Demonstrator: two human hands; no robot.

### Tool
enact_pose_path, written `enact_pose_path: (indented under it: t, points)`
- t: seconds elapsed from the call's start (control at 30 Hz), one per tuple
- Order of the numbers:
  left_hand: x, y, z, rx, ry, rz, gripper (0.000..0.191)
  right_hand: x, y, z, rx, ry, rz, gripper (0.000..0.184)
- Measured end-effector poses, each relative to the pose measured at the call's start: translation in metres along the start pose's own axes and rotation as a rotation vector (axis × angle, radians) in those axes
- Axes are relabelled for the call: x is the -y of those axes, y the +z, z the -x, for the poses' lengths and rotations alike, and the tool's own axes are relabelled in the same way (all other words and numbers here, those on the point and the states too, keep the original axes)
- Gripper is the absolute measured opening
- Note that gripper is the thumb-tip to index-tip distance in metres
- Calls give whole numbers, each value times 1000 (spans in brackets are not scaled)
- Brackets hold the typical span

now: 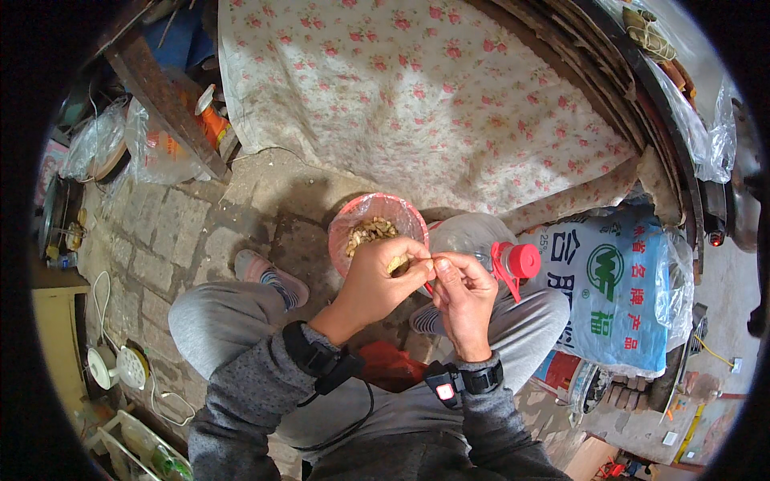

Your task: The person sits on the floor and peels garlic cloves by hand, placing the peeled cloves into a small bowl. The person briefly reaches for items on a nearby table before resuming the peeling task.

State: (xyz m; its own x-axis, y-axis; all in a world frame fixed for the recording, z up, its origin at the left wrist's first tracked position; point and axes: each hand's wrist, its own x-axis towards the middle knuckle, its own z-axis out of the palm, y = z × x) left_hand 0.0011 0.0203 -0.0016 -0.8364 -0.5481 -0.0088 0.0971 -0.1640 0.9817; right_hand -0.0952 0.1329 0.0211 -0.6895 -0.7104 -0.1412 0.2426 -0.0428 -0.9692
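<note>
My left hand and my right hand meet fingertip to fingertip above the floor between my knees. Both thumbs and forefingers pinch a small reddish piece, mostly hidden by the fingers, so its kind is unclear. Just beyond and partly under my left hand stands a pink plastic basket lined with clear film. It holds broken tan pieces that look like peanut shells. Right of my right hand is a large clear plastic bottle with a red cap and red handle. A red plastic bag lies in my lap.
A floral cloth hangs in front. A printed blue-and-white woven sack lies at right, near a bucket. To the left are a rusty metal bar, plastic bags and a white corded device on the brick floor.
</note>
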Motion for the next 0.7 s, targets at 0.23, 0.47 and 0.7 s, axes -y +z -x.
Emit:
enact_pose_path:
  t: [0.23,0.47,0.7]
  points:
    - [2,0,0,-3,-26,45,5,1,-1,1,3,-63,102,15]
    - [5,3,-1,-87,-30,116,9,-2,0,0,13,-37,40,15]
    - [2,-1,0,-36,14,20,4,2,2,4,-20,-18,120,15]
